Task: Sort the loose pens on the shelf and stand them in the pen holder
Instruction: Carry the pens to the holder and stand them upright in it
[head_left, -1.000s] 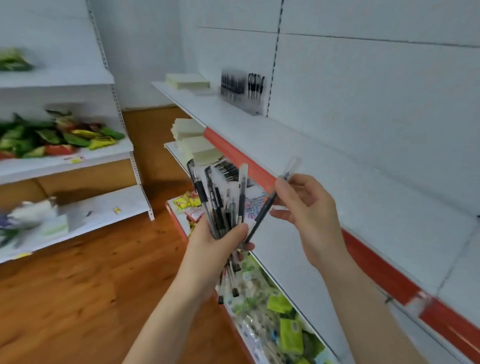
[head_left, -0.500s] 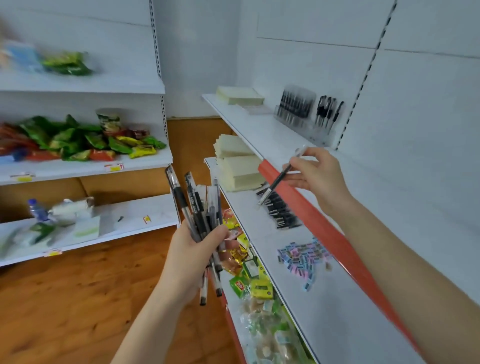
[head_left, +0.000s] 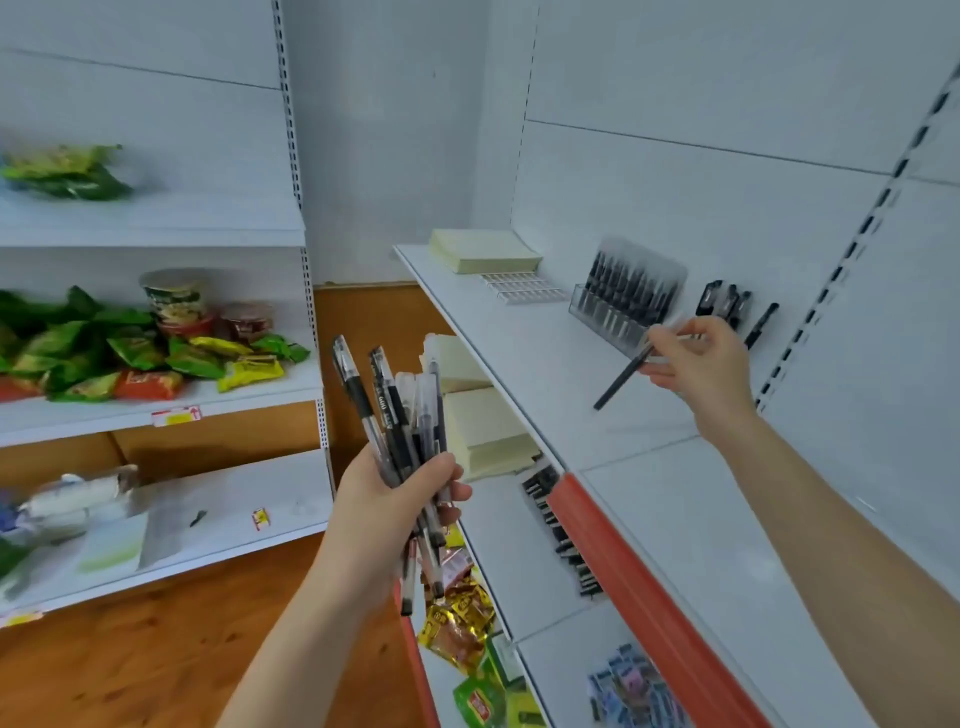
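Black pen (head_left: 621, 376) pinched by right hand (head_left: 698, 364) beside pen holder (head_left: 597, 314) edge; left hand (head_left: 387, 501) clasps pens (head_left: 397, 415).

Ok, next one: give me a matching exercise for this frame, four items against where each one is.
Items
1. single black pen
2. bundle of pens
3. clear pen holder
4. pale yellow paper pad

Places
A. gripped in the left hand
B. standing on the top shelf by the back panel, dark pens in it
C. pinched in the right hand, slanting over the shelf
D. lying flat at the shelf's far end

Pairs: 1-C, 2-A, 3-B, 4-D
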